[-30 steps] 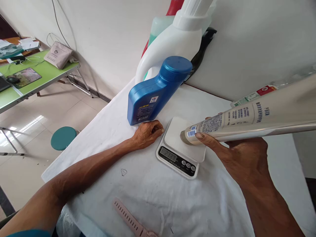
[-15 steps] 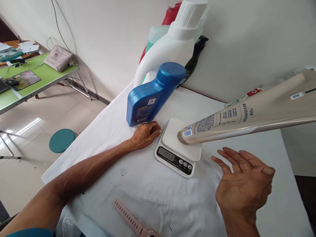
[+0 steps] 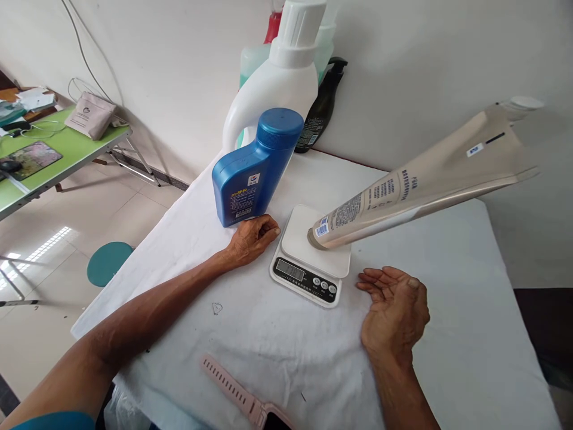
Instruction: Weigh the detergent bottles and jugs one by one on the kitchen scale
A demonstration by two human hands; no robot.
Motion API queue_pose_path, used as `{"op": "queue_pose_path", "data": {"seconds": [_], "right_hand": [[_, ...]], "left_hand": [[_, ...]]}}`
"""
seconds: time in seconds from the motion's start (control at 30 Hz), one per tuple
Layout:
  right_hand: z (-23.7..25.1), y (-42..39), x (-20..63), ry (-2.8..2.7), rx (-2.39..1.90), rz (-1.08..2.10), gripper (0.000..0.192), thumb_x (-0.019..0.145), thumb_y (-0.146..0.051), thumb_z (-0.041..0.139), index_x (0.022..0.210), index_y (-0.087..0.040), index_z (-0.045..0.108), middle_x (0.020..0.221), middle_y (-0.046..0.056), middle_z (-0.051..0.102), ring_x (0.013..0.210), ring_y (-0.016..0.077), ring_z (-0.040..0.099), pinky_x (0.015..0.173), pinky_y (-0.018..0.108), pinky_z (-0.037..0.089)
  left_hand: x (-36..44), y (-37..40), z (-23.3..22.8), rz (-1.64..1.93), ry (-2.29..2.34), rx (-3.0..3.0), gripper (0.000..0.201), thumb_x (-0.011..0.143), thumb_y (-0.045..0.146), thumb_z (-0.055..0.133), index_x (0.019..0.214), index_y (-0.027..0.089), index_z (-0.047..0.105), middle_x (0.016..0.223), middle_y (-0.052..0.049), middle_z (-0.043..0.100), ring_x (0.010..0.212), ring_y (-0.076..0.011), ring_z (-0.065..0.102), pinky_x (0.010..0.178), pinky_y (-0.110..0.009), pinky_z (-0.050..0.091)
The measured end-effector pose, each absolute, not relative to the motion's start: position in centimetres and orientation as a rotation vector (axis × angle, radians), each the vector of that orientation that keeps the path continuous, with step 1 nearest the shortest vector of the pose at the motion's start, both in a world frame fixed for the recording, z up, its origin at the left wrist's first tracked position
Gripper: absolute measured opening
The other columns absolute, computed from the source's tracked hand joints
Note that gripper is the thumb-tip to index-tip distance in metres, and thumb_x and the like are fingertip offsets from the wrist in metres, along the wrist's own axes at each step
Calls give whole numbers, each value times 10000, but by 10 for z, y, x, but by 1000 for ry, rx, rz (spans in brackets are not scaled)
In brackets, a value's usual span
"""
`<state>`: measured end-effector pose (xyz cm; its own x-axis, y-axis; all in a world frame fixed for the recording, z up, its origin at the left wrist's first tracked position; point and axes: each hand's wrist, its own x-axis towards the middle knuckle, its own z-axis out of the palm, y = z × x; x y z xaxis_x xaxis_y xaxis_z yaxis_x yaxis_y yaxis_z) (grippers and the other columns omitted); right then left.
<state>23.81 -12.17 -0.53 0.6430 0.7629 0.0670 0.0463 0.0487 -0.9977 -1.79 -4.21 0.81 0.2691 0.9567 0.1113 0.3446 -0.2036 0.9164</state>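
Right hand (image 3: pixel 394 310) lowered beside scale (image 3: pixel 308 263)

You see a beige tube (image 3: pixel 416 191) with dark print and a blue barcode on a white scale (image 3: pixel 313 254). A blue bottle (image 3: pixel 253 173), a white jug (image 3: pixel 277 89), a pink strap (image 3: pixel 230 391) and a white cloth (image 3: pixel 277 340) surround it.

Beige tube standing on the scale

A long beige tube (image 3: pixel 416 185) with dark print and a barcode stood cap-down on the platform of a small white digital scale (image 3: pixel 308 263), leaning steeply, its flat crimped end high up; the display was lit.
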Motion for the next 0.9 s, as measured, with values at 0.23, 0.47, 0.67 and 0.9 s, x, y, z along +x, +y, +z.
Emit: {"op": "queue_pose_path", "data": {"seconds": [0.23,0.47,0.67,0.9], "right_hand": [[-8,-123,237,-777,-1444,612,548,910,-733,598,1020,-196,616,865,41,677,808,206,670,696,360,515],[-9,-123,238,-798,-1456,606,542,923,-726,590,1027,-194,618,874,44,678,817,207,671,700,363,517],[-8,-124,237,-809,-1471,600,519,944,-696,578,1029,-186,617,883,42,674,830,205,674,710,359,517],[-7,-125,237,-825,-1482,610,492,957,-672,574,1030,-188,622,889,37,676,837,200,674,719,352,515]], "left_hand": [[-18,-42,9,936,1197,1717,183,964,301,571,873,156,635,692,11,600,654,-116,515,632,-266,396],[-18,-42,10,929,1204,1727,184,968,294,571,872,152,638,692,11,600,648,-113,507,637,-266,390],[-17,-42,11,921,1215,1712,189,969,307,571,882,154,641,695,6,608,652,-120,518,632,-268,389],[-18,-42,13,911,1218,1717,187,967,302,567,875,154,638,690,6,606,649,-121,513,630,-269,382]]}}
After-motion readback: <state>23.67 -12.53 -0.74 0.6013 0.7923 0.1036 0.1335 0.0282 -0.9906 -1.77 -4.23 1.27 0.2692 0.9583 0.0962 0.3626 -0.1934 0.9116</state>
